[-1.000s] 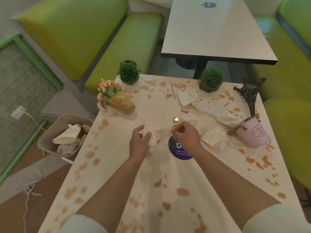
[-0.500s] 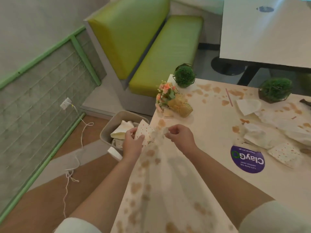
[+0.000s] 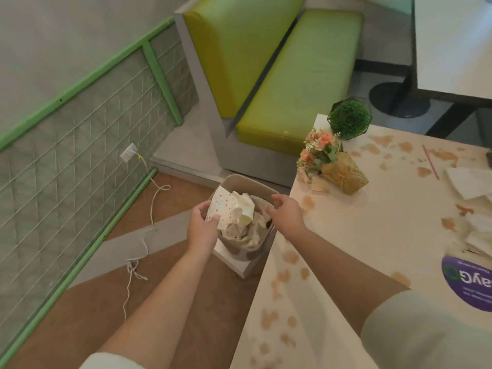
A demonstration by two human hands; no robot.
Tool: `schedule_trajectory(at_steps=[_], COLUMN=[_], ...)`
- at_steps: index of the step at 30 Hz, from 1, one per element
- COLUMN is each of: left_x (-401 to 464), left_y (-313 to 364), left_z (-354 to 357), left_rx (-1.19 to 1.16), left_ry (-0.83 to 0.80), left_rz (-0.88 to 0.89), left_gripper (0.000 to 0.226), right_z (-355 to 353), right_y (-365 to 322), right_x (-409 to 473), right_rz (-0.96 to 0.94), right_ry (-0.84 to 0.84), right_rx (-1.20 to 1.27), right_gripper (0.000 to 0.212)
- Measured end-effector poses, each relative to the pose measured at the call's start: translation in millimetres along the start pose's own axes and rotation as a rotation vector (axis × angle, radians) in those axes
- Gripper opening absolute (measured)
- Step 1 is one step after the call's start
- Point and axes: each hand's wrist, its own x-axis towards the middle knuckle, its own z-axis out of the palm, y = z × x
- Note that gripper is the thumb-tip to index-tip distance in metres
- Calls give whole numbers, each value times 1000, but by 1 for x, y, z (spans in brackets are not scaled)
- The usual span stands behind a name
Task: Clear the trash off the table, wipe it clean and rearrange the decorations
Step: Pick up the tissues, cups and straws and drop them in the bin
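My left hand (image 3: 203,227) grips a white paper wrapper with red dots (image 3: 223,209) over the grey trash bin (image 3: 241,252) on the floor beside the table. The bin holds crumpled paper and a cup. My right hand (image 3: 287,212) hovers over the bin's right rim with fingers loosely curled and nothing in it. The stained cream table (image 3: 359,235) carries a small flower bouquet (image 3: 330,163), a round green plant in a wire frame (image 3: 349,119), a pink straw (image 3: 430,162) and crumpled napkins (image 3: 468,182) at the right edge.
A green bench seat (image 3: 298,75) stands behind the bin. A white cable (image 3: 149,209) trails from a wall socket across the brown floor. A purple sticker (image 3: 468,283) lies on the table near my right arm. A second table (image 3: 452,43) stands at the far right.
I have turned left from the table toward the bin. Both hands moved off the table edge to above the bin, the left still holding the dotted wrapper.
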Motion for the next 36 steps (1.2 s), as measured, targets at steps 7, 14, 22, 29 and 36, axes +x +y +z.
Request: schedule_trajectory(at_steps=[7,14,22,29,36], left_x=[8,15,31,12,-18], left_y=[-9,-13,-19,-7,21], left_z=[17,20,18,20,58], left_rx=[-21,56,377,350,246], left_ry=[-136,-130,-234,-232,-269], left_rz=[-15,-23,0,-26,69], left_gripper=[33,34,44,46,13], right_z=[16,25,33,19,-28], right_y=[-5,-1,3,7,20], right_x=[1,11,7,-3,-21], right_rz=[61,10,-90,-40,35], right_ry=[-262,-209,-113,-115,-9], right_rx=[170,32,-105,-208,104], right_gripper=[48,22,21,30,5])
